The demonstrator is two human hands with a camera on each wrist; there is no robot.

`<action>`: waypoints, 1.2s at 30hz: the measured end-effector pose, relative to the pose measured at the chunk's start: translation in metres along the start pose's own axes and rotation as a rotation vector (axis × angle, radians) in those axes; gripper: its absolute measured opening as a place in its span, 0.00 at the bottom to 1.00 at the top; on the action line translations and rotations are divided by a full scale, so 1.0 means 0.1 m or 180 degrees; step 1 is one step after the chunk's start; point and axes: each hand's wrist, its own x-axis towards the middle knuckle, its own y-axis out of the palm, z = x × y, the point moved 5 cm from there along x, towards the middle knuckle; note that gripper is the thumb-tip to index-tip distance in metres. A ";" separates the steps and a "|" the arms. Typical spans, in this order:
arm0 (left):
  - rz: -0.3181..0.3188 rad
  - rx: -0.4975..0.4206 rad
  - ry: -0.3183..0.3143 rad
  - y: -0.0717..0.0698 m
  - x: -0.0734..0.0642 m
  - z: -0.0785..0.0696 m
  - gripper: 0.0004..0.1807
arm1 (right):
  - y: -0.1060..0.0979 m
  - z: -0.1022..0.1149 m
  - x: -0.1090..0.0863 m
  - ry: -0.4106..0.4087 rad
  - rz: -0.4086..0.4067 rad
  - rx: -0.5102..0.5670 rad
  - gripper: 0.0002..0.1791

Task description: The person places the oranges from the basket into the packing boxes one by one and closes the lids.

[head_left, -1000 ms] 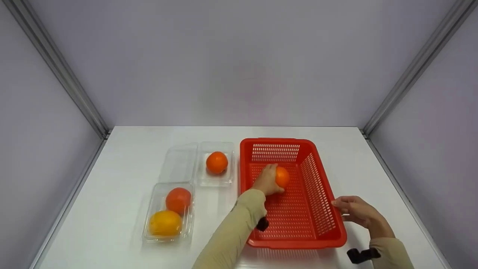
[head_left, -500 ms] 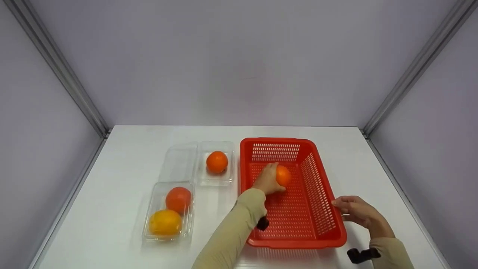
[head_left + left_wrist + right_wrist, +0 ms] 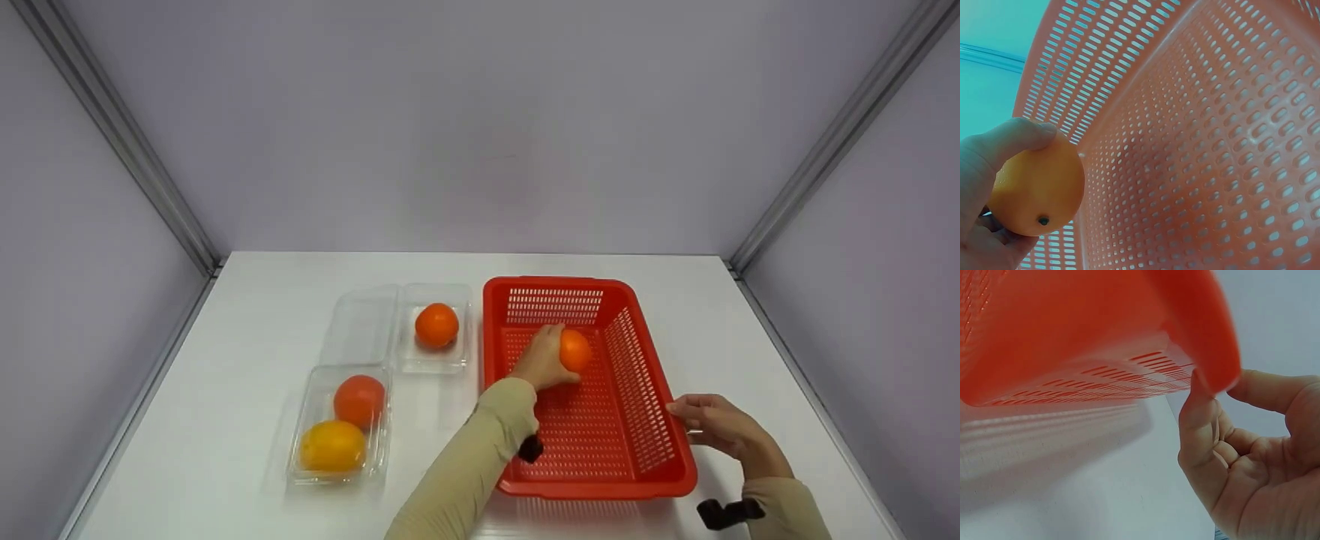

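My left hand (image 3: 545, 361) grips an orange (image 3: 575, 351) inside the red plastic basket (image 3: 690, 465). In the left wrist view the thumb lies over the top of the orange (image 3: 1041, 185), other fingers curl beneath it, and its dark stem end shows. Perforated basket walls and floor (image 3: 1196, 140) fill the rest of that view. At the basket's right side my right hand (image 3: 716, 424) pinches the rim. Thumb and index finger meet on that rim (image 3: 1213, 343) in the right wrist view, with the remaining fingers curled below.
Left of the basket stands a clear plastic clamshell (image 3: 431, 365) with its lid open, holding an orange (image 3: 436, 325). Nearer, another clear container (image 3: 375, 469) holds a reddish-orange round fruit (image 3: 360, 401) and a yellow-orange fruit (image 3: 333, 447). Grey walls enclose the white table (image 3: 225, 360).
My left hand has shifted slightly right and away from me with the orange. The right hand stays at the basket rim.
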 end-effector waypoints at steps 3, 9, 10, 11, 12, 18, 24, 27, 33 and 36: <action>0.0004 -0.0034 -0.0051 -0.01 -0.01 -0.02 0.50 | 0.00 0.00 0.01 -0.0001 -0.0011 0.0003 0.12; -0.0045 -0.0039 0.0117 -0.05 -0.02 -0.15 0.49 | 0.00 0.00 0.01 0.0003 -0.0071 0.0006 0.14; -0.0058 -0.0045 0.0163 -0.06 -0.02 -0.18 0.49 | 0.00 0.01 0.01 0.0007 -0.0086 0.0008 0.14; -0.0064 -0.0056 0.0196 -0.06 -0.02 -0.21 0.49 | 0.00 0.01 0.01 0.0011 -0.0098 0.0004 0.15; -0.0072 -0.0071 0.0222 -0.07 -0.03 -0.24 0.49 | 0.00 0.01 0.02 0.0016 -0.0107 0.0003 0.15; -0.0074 -0.0053 0.0292 -0.11 -0.04 -0.32 0.48 | 0.01 0.00 0.02 -0.0008 -0.0059 0.0005 0.15; -0.0077 0.0017 0.0441 -0.15 -0.05 -0.36 0.48 | 0.01 -0.01 0.02 -0.0107 0.0044 0.0033 0.14; -0.0090 0.0019 0.0441 -0.17 -0.06 -0.36 0.48 | 0.01 -0.01 0.03 -0.0088 0.0021 0.0051 0.15; -0.0084 -0.0003 0.0443 -0.22 -0.08 -0.37 0.49 | 0.01 -0.01 0.04 -0.0048 -0.0026 0.0063 0.15; -0.0062 0.0002 0.0433 -0.25 -0.09 -0.37 0.48 | 0.01 -0.02 0.05 -0.0039 -0.0035 0.0076 0.15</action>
